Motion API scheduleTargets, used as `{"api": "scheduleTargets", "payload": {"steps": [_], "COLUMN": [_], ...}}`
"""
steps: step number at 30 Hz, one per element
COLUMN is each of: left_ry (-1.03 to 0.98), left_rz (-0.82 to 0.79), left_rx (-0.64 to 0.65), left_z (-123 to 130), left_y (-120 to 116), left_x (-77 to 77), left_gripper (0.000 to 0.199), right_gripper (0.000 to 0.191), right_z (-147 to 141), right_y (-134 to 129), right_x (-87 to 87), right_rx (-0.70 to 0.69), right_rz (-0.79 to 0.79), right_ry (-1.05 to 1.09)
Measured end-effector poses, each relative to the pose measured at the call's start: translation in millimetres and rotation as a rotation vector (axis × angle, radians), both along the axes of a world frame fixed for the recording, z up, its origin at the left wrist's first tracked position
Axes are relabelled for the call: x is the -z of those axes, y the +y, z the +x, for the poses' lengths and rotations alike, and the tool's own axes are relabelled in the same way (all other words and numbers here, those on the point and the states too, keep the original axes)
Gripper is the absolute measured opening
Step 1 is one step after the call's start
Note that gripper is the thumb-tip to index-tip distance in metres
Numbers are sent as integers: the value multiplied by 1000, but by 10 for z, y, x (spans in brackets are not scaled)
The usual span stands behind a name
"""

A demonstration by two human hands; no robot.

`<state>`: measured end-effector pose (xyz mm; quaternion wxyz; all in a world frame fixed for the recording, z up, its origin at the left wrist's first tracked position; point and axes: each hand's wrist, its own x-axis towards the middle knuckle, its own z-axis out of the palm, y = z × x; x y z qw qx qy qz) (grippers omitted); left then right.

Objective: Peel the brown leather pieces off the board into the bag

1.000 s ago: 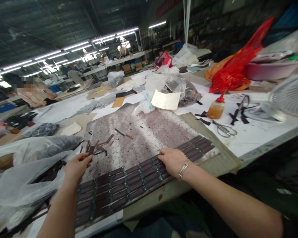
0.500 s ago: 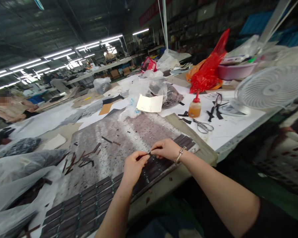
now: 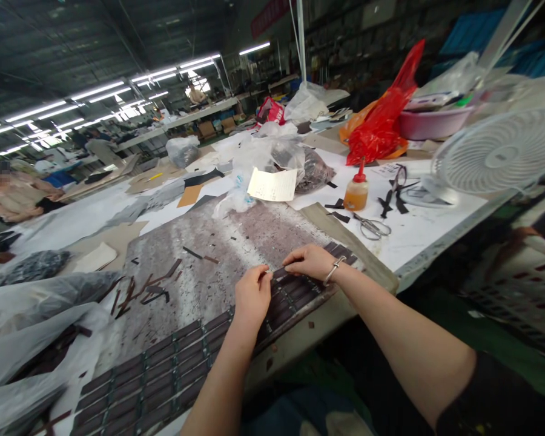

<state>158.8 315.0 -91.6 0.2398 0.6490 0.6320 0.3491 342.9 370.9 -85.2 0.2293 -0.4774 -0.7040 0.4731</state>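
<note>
A short dark strip [image 3: 280, 274] spans the gap between my two hands, at the upper edge of the laid-out rows. My left hand [image 3: 252, 293] pinches its left end between thumb and forefinger. At the other end my right hand [image 3: 312, 263], with a metal bangle at the wrist, holds it with closed fingertips. Beneath and around them, rows of dark strips [image 3: 158, 370] lie side by side along the near edge of a worn, speckled board [image 3: 200, 242]. I cannot tell whether the held strip touches the board.
Loose strips [image 3: 149, 284] and scraps lie at the board's left, beside plastic bags [image 3: 45, 303]. Toward the right are scissors [image 3: 371, 227], a red-capped glue bottle [image 3: 356, 192], a red bag [image 3: 381, 130] and a white fan [image 3: 504, 154]. Another person [image 3: 16, 191] is at far left.
My hands have drawn slightly apart, the right one shifting right and upward, so more of the strip shows between them. It appears lower, nearer the rows. The view has tilted slightly.
</note>
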Motion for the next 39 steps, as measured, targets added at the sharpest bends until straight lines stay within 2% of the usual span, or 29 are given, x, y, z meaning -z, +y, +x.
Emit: {"api": "scheduleTargets", "payload": {"steps": [3,8,19,31,36,39], "left_ry": [386,609,604,729,741,735], "left_rz": [200,244,298,222,210,193], "left_rx": [145,226,177,194,196,190], "left_z": [-50,-56,-24,15,25,27], "left_y": [-83,-203,-246,-237,-228,-215], "left_x": [87,210,270,200,197,194], "left_gripper": [26,32,31,38,37,37], "right_gripper": [18,17,17,19,21,26], "right_z": [15,-3,-119,-201,-153,-117], "right_y": [56,101,130,51,-58,-131], "right_x": [13,22,75,64,-3,-53], "right_rx": [22,-9,-27,-75,-28,-117], "right_rz": [118,259,242,402,560,628], "right_ry": [-139,-259,-326,-559,-637,-661]}}
